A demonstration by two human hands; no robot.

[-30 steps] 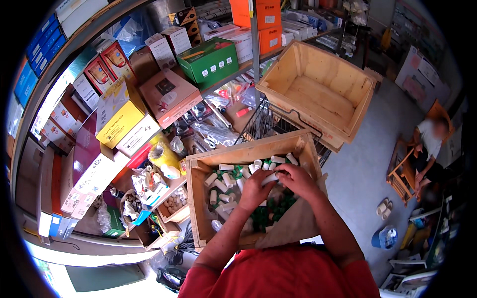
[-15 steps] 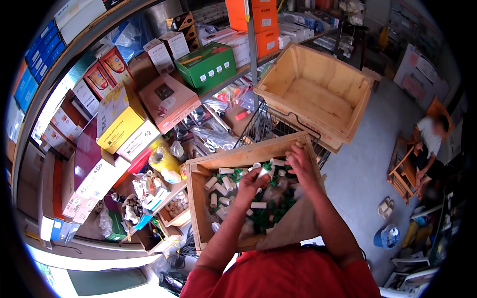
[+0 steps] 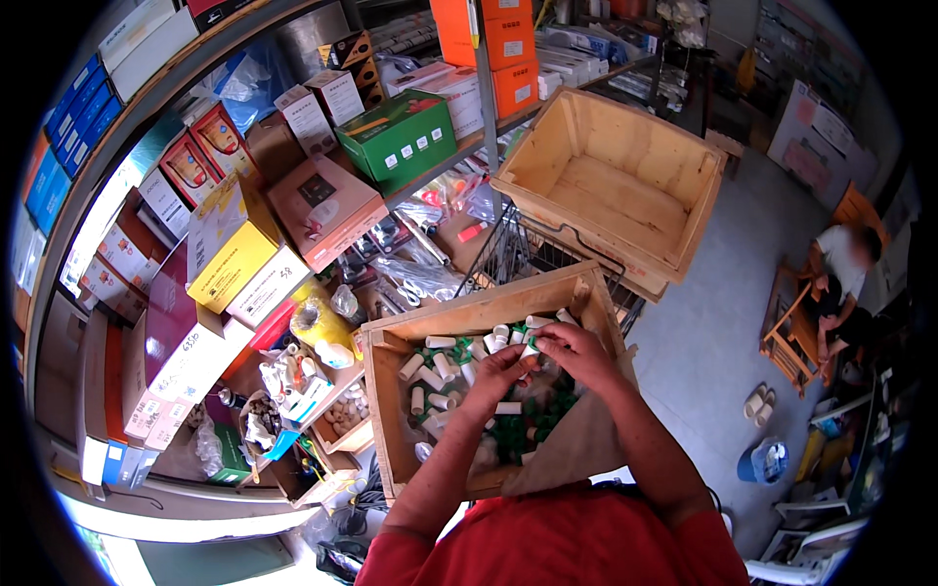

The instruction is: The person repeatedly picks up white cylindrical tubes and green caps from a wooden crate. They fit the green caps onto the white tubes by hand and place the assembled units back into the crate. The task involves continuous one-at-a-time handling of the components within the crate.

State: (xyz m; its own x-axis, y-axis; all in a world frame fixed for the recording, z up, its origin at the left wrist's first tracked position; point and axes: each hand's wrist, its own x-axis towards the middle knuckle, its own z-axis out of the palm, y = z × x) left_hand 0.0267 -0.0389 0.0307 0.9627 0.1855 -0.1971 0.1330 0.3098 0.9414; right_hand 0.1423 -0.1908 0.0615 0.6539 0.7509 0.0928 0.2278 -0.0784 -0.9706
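Note:
In front of me is a wooden box (image 3: 479, 301) filled with short white plastic tubes (image 3: 442, 365) and green plastic parts (image 3: 509, 430). My left hand (image 3: 501, 377) is closed in a pinch on one small white plastic tube (image 3: 531, 350), held above the box's contents. From the right, my right hand (image 3: 576, 352) meets it, its bent fingers also closed at that tube. My fingers cover most of the tube, so its full shape is hidden. A tan cloth-like sheet (image 3: 567, 449) lies over the box's near right corner.
Beyond the box, a yellowish bin (image 3: 625, 188) sits on a black wire basket (image 3: 518, 249). Shelving at left carries cartons, including a green box (image 3: 399, 140) and a yellow one (image 3: 233, 239). A person (image 3: 842, 273) sits at right, above slippers (image 3: 759, 403) and a blue bucket (image 3: 762, 461).
My right hand has come down and left from the box's far right side to meet my left hand at the tube. The left hand has shifted slightly down, still pinching.

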